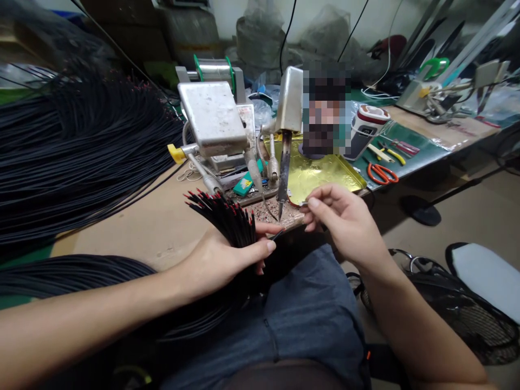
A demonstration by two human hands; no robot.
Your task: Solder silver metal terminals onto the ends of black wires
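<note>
My left hand [227,252] is closed around a thick bundle of black cables [233,219] whose cut ends show red tips. Between its thumb and forefinger one cable sticks out towards the right. My right hand [345,222] pinches a small pale piece [303,203], too small to name, with a thin reddish wire beside it. Between my hands a soldering iron [284,179] points down from its metal holder, its tip close above the littered bench edge. The metal soldering machine [213,119] stands behind my left hand, with a solder wire spool [214,73] at its back.
A large pile of black cables [77,146] covers the left of the bench. Behind my right hand lies a gold tray [329,176]. Orange-handled scissors [382,173] and yellow-handled pliers [396,156] lie to the right. A second soldering machine [430,97] stands farther back.
</note>
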